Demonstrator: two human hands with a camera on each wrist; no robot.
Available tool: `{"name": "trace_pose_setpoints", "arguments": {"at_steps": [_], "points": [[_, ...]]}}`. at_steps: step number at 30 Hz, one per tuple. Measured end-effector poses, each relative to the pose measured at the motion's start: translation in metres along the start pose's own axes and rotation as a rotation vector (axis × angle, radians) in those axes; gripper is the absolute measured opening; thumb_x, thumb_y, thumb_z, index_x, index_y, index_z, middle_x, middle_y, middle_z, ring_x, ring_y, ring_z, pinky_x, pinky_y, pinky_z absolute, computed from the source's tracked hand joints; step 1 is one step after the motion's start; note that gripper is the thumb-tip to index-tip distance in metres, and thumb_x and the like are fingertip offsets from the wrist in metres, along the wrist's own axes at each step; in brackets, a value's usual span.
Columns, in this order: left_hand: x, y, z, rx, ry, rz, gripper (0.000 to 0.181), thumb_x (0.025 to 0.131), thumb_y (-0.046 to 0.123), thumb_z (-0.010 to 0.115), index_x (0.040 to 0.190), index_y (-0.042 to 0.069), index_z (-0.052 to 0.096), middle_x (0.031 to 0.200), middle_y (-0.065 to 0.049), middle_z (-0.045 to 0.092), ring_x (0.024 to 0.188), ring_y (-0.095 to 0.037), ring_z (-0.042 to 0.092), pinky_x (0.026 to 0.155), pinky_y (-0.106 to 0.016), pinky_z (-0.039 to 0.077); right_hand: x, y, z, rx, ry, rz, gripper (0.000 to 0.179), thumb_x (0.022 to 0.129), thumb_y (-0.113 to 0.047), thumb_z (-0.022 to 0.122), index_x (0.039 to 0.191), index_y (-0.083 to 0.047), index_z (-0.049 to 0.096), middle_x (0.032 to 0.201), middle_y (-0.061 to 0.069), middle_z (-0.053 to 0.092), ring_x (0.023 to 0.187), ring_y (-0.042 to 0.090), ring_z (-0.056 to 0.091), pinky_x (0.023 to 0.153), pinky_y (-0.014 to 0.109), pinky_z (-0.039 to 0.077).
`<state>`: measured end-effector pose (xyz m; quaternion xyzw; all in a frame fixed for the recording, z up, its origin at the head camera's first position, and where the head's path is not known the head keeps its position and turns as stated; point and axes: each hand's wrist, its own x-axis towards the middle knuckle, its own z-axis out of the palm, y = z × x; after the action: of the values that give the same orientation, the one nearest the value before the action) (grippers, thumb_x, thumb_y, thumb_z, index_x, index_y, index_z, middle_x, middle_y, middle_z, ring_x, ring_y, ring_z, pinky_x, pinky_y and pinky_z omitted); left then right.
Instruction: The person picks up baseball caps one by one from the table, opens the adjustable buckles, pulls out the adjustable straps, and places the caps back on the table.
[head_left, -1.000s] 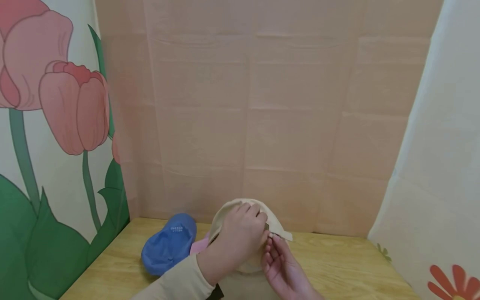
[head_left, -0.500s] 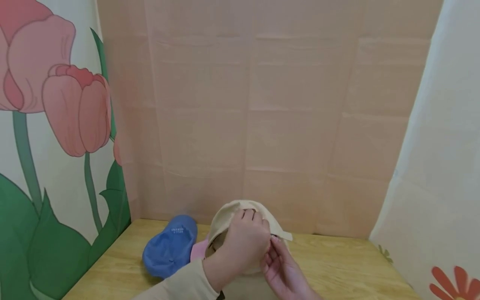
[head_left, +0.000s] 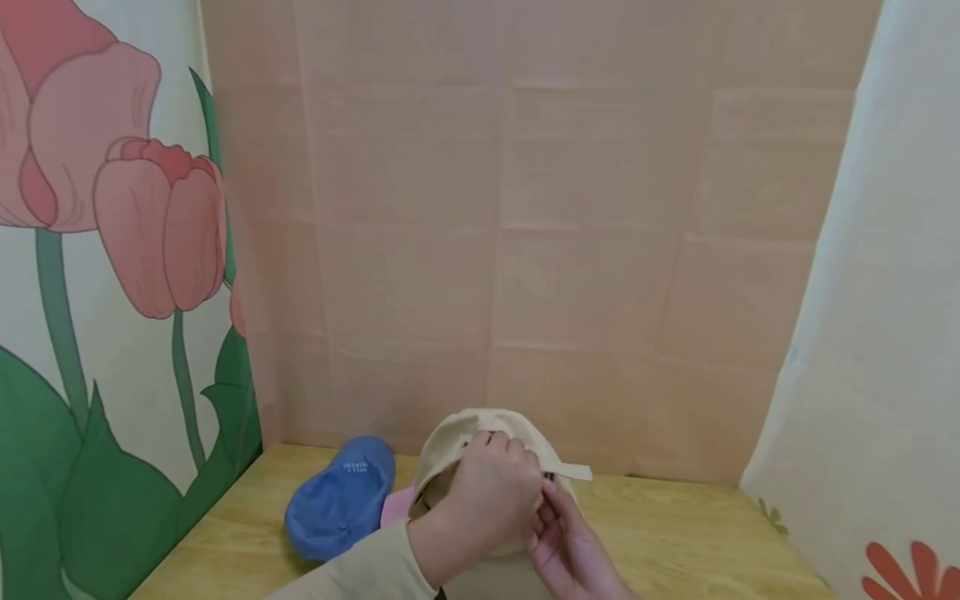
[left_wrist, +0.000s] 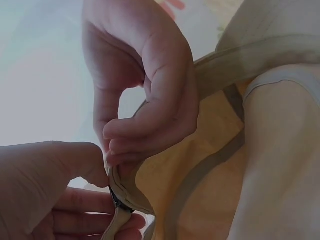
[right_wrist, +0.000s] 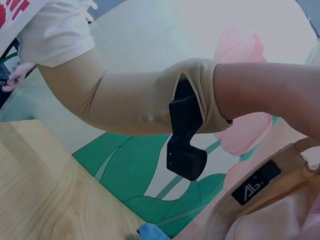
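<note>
A beige baseball cap [head_left: 446,433] is held up in front of me, its hollow inside turned towards me. My left hand [head_left: 495,492] pinches the edge of the back opening with fingertips and thumb. My right hand [head_left: 573,546] pinches the adjusting strap close beside it. A pale strap end [head_left: 576,472] sticks out past the cap's right side. In the left wrist view, a small dark buckle [left_wrist: 119,204] sits on the strap between the two hands. A black label [right_wrist: 256,182] shows on the inner band in the right wrist view, where my right hand is mostly out of frame.
A blue cap [head_left: 341,500] with white lettering lies left on the wooden table [head_left: 660,533]. Between it and the beige cap shows a pink piece [head_left: 397,505]. A plain backdrop [head_left: 495,250] stands behind; printed flower panels flank both sides.
The pale strap end extends further to the right, with a dark piece now visible beside my right fingertips. My left hand has moved slightly down and right, and more of the cap's inside shows.
</note>
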<state>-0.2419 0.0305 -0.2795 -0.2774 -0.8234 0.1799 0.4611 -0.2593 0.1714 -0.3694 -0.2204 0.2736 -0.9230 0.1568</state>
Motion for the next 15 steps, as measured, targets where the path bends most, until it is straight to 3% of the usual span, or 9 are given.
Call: {"name": "trace_pose_setpoints", "arguments": {"at_steps": [3, 15], "points": [[-0.0003, -0.0012, 0.0002, -0.023, -0.009, -0.012, 0.030, 0.081, 0.046, 0.068, 0.066, 0.021, 0.062, 0.062, 0.010, 0.056, 0.060, -0.007, 0.053, 0.062, -0.023, 0.047, -0.0013, 0.0002, 0.0023, -0.016, 0.020, -0.002, 0.037, 0.106, -0.017, 0.033, 0.099, -0.016, 0.069, 0.099, -0.006, 0.071, 0.090, 0.003, 0.064, 0.082, 0.015, 0.049], [-0.0021, -0.0039, 0.0070, -0.098, 0.053, -0.052, 0.033, 0.077, 0.046, 0.071, 0.060, 0.021, 0.058, 0.057, 0.010, 0.051, 0.053, -0.006, 0.048, 0.051, -0.020, 0.038, -0.0027, 0.0001, 0.0062, -0.034, 0.022, -0.011, 0.037, 0.106, -0.016, 0.033, 0.097, -0.014, 0.069, 0.096, -0.005, 0.071, 0.090, 0.003, 0.063, 0.082, 0.014, 0.048]]}}
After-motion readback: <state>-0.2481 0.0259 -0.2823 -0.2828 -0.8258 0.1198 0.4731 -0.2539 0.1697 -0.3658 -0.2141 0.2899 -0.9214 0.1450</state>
